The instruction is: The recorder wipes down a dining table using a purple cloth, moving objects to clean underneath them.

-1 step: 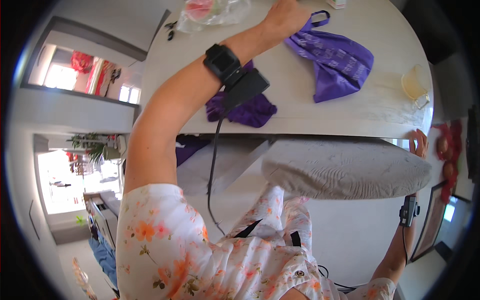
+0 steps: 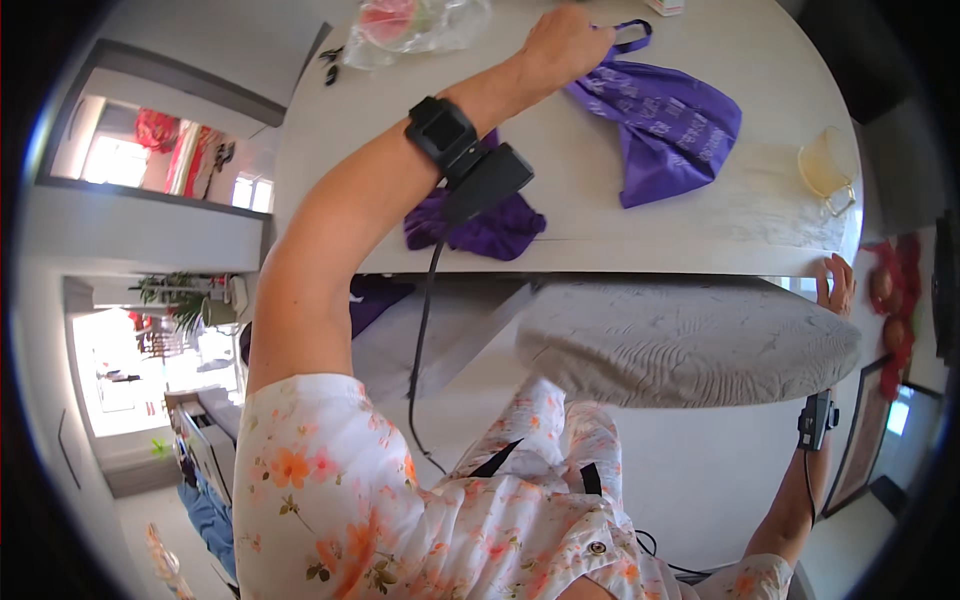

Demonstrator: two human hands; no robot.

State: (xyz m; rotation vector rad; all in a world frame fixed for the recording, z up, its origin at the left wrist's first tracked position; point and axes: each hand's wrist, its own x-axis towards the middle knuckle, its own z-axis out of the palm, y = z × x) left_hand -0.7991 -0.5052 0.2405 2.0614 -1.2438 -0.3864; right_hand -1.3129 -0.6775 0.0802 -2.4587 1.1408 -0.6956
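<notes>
A purple fabric bag [image 2: 680, 130] with pale printing and a strap loop lies crumpled on the white table [image 2: 580, 215]. At its upper left corner my left hand [image 2: 565, 45] is closed on the fabric beside the loop. Beneath my left forearm rests a bunched dark purple cloth [image 2: 495, 225], partly hidden by the black device on my wrist. My right hand [image 2: 838, 285] is at the table's right front edge, its fingers apart and stretched upward. The grey textured chair cushion [image 2: 690, 345] hides part of its palm.
A yellowish clear cup [image 2: 827, 165] with a handle stands near the table's right edge. A clear plastic bag [image 2: 415, 30] with something red and green inside lies at the far left, next to small black items [image 2: 331, 70]. A black cable [image 2: 420, 350] hangs from my left wrist.
The whole view has shifted slightly, with the table contents a little further left. Both hands keep their places on the bag and at the table edge.
</notes>
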